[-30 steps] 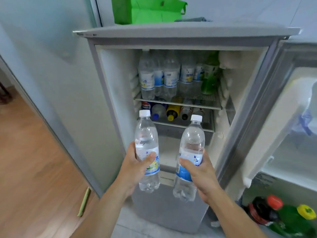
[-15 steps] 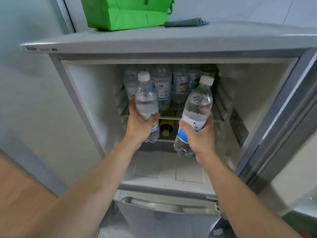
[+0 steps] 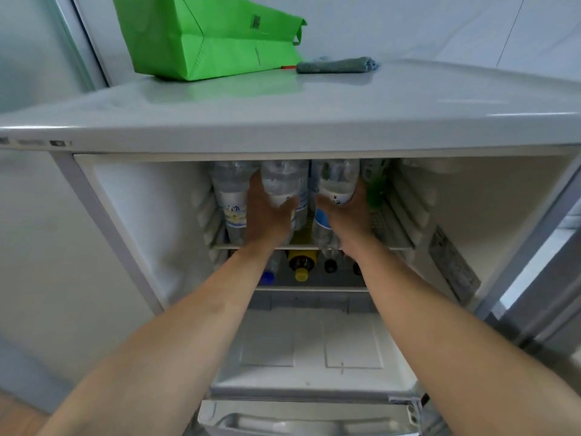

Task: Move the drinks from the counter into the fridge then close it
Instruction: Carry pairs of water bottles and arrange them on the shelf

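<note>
we are gripping one bottle in each of our hands, left (image 3: 267, 215) and right (image 3: 345, 215), keeping them upright so they stand on the top shelf (image 3: 393, 247). bottles already crowding at 12 o'clock are limiting depth; a green bag (image 3: 204, 36) is resting on the fridge (image 3: 283, 121).

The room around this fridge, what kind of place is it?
Probably a home kitchen: a small fridge full of bottles, a green shopping bag on top, tiled wall behind.
</note>
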`<state>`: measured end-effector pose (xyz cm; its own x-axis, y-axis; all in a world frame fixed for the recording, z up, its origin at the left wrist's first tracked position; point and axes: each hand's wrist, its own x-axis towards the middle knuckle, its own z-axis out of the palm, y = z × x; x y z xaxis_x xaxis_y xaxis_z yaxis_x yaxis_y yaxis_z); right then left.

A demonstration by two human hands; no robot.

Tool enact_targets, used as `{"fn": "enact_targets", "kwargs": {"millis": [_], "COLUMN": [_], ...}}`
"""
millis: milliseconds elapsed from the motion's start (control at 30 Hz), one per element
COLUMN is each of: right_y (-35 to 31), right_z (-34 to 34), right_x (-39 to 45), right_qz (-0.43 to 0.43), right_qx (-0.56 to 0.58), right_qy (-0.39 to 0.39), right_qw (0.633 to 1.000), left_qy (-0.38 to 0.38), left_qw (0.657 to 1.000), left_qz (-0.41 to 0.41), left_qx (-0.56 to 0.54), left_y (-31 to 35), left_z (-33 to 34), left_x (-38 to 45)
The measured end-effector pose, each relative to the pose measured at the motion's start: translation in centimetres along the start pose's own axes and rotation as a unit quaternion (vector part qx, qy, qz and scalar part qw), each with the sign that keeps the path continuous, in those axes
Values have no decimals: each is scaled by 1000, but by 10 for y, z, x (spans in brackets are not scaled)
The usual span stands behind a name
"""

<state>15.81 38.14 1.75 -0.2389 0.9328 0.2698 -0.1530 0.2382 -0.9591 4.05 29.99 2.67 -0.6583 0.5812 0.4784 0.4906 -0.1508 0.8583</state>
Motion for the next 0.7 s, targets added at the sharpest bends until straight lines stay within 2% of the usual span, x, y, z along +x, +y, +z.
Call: {"fn": "enact_targets", "kwargs": {"millis": [233, 367, 567, 700], "right_y": [7, 5, 10, 14], "right_z": [14, 15, 4, -2], "right_x": [23, 23, 10, 1], "right_qz": [3, 4, 21, 14], "right_qx": [-4, -33, -146, -229], "right_qy": [-35, -60, -65, -42], "right_qw": [999, 998, 987, 972], "left_qy": [1, 5, 29, 41], "left_qw": [998, 990, 962, 960], "left_qz": [28, 69, 64, 59], "left_qx": [49, 123, 263, 269], "left_y": [-17, -18, -11, -12], "left_z": [4, 4, -1, -7], "left_x": [-3, -19, -28, -28]}}
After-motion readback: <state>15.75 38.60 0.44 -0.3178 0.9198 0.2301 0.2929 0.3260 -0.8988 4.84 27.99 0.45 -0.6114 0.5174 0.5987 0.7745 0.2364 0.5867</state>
